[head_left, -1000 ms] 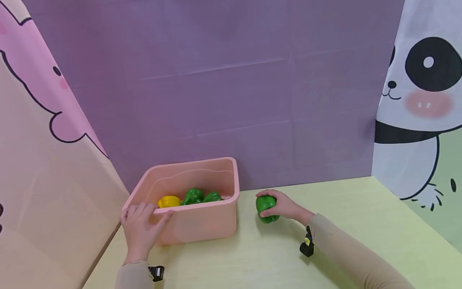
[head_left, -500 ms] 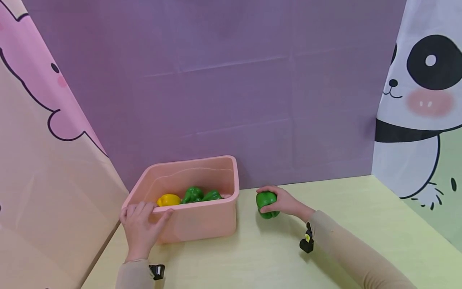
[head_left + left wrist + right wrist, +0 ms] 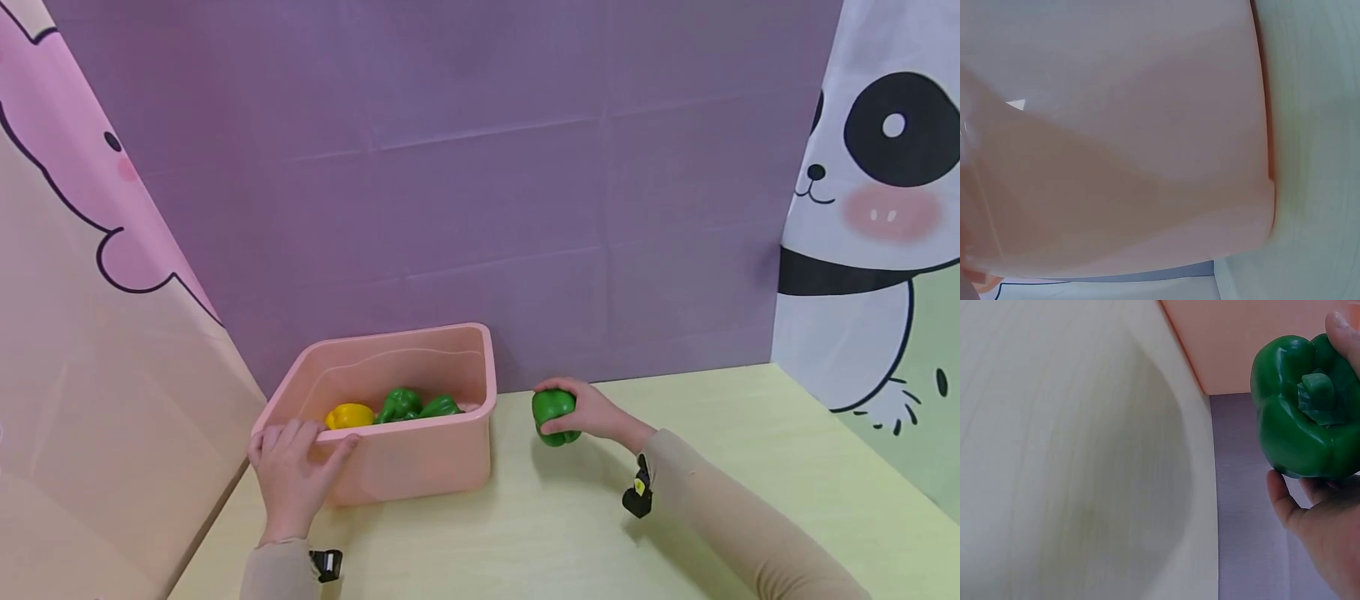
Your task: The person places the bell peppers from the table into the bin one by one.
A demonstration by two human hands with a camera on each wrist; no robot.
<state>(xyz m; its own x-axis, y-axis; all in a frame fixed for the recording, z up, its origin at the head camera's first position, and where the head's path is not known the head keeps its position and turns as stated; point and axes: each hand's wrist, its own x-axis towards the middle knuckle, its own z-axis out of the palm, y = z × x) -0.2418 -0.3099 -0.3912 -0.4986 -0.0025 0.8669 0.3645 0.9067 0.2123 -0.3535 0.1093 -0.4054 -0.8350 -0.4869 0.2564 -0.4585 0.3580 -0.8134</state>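
Note:
My right hand [image 3: 596, 414] grips a green bell pepper [image 3: 553, 405] between thumb and fingers, to the right of a pink plastic bin [image 3: 420, 458]. In the right wrist view the pepper [image 3: 1300, 434] shows its stem and hangs above the tabletop, its shadow falling apart from it. At the bin's near left corner, my left hand [image 3: 291, 471] holds the rim, fingers over the edge and thumb along the front wall. Inside the bin lie a yellow bell pepper [image 3: 349, 416] and green bell peppers [image 3: 402, 403], partly hidden by the front wall. The left wrist view is filled mostly by the bin's wall [image 3: 1147, 125].
The bin stands on a pale wooden table [image 3: 525, 542], close to a purple backdrop [image 3: 480, 183]. A printed panel with a pink figure [image 3: 90, 150] borders the left side, and one with a panda [image 3: 892, 208] the right. Black wrist cameras sit at both cuffs.
My right hand has raised the green bell pepper a little off the table, and its shadow has drawn away from it. The left hand and the bin stay in place.

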